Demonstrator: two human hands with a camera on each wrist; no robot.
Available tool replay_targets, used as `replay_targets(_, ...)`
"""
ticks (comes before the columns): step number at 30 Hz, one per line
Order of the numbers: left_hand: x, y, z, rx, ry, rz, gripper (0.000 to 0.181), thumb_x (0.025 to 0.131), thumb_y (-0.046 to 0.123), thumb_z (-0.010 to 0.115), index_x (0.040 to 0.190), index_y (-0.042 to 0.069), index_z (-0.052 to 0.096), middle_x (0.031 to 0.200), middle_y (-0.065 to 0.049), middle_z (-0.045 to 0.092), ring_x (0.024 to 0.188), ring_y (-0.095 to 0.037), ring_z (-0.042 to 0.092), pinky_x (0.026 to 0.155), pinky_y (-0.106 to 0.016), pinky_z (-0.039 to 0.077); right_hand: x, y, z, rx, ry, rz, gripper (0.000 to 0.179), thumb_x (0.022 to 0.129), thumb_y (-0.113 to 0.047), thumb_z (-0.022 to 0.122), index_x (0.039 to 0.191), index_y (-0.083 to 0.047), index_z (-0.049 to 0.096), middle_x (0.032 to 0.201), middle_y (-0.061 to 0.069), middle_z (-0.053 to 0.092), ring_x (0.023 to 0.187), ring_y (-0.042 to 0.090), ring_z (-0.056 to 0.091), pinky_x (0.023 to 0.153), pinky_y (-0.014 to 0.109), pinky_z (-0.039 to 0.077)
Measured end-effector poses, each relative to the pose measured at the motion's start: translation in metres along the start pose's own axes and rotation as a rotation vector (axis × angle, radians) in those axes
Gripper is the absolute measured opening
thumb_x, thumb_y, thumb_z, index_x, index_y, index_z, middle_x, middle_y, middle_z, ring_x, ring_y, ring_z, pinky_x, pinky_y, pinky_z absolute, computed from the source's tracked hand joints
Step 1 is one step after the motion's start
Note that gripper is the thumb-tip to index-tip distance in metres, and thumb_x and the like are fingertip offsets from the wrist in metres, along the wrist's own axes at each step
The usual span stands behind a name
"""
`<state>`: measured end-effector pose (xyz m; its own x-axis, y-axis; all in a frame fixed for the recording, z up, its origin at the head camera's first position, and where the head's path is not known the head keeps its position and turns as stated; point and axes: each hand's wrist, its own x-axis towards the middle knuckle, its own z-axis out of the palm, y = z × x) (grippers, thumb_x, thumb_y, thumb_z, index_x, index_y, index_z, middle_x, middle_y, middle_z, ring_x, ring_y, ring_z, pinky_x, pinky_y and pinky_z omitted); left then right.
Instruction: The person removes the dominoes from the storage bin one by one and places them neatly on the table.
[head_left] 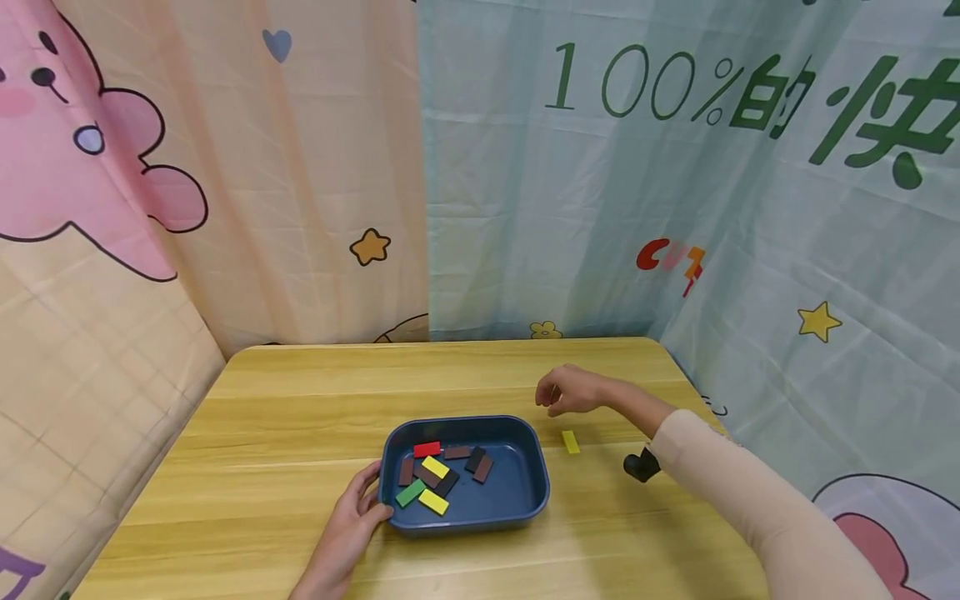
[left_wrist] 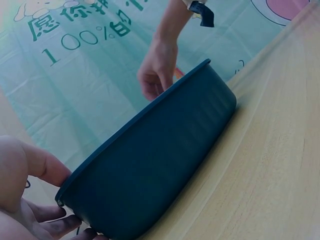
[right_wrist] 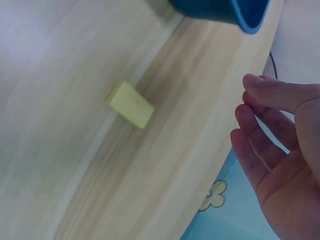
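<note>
Wooden table [head_left: 262,433] runs out of view below the blue tray [head_left: 513,475].

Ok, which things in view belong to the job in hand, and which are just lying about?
Likely the job:
blue tray, gripped by the left hand
mixed-colour blocks inside it
loose yellow block on the table, near the right hand

Likely just surroundings:
printed curtains
black wrist-mounted object

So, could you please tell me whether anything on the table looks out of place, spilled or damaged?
One thing stands out mildly: a yellow block lies alone on the table, right of the blue tray, while the other visible blocks are inside it. I see no spill or damage.
</note>
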<state>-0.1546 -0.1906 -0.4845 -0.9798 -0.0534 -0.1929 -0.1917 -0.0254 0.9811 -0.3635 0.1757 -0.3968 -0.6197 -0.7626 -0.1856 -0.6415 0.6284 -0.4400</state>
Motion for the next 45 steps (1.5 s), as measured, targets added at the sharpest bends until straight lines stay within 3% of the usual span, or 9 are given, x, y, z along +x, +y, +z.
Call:
replay_targets(12, -0.002, -0.003, 0.001, -0.003, -0.001, 0.008, 0.067, 0.093, -0.008, 0.054, 0.156, 0.001, 0.035, 0.162, -0.024, 0.028, 0.145, -0.042, 0.036, 0.109, -0.044, 0.042, 0.022, -0.044, 0.001, -0.026, -0.064, -0.094, 0.020, 0.093, -0.005, 0.076, 0.113, -0.006, 0.075, 0.104, -0.003, 0.071, 0.094, 0.009, 0.067, 0.085, 0.026, 0.055)
replay_targets(21, 0.000, -0.002, -0.001, -0.004, 0.009, 0.005, 0.067, 0.093, -0.008, 0.055, 0.156, 0.002, 0.035, 0.162, -0.023, 0.028, 0.145, -0.042, 0.036, 0.106, -0.040, 0.043, 0.054, -0.074, 0.004, -0.085, -0.185, -0.141, 0.025, 0.091, -0.003, 0.077, 0.115, -0.009, 0.075, 0.104, -0.007, 0.071, 0.096, 0.007, 0.067, 0.084, 0.024, 0.054)
replay_targets(28, 0.001, -0.002, -0.002, -0.003, 0.013, 0.010, 0.068, 0.092, -0.008, 0.054, 0.156, 0.002, 0.035, 0.162, -0.024, 0.028, 0.146, -0.043, 0.035, 0.112, -0.048, 0.038, 0.077, -0.091, 0.017, -0.126, -0.266, -0.186, 0.024, 0.091, -0.002, 0.077, 0.115, -0.008, 0.076, 0.101, -0.007, 0.070, 0.093, 0.005, 0.064, 0.084, 0.021, 0.052)
replay_targets(36, 0.001, -0.002, -0.001, -0.007, 0.014, 0.000, 0.068, 0.092, -0.007, 0.055, 0.156, 0.003, 0.035, 0.162, -0.023, 0.028, 0.146, -0.042, 0.035, 0.113, -0.051, 0.036, 0.094, -0.101, 0.044, -0.162, -0.347, -0.193, 0.025, 0.089, 0.000, 0.079, 0.113, -0.009, 0.078, 0.097, -0.010, 0.070, 0.088, 0.002, 0.063, 0.080, 0.016, 0.051)
replay_targets(45, 0.001, -0.001, 0.000, -0.006, 0.011, -0.001, 0.068, 0.092, -0.007, 0.055, 0.156, 0.003, 0.035, 0.163, -0.022, 0.028, 0.146, -0.041, 0.034, 0.113, -0.048, 0.037, 0.095, -0.095, 0.064, -0.218, -0.422, -0.208, 0.020, 0.087, -0.001, 0.081, 0.104, -0.012, 0.078, 0.091, -0.011, 0.067, 0.084, 0.002, 0.061, 0.076, 0.015, 0.050)
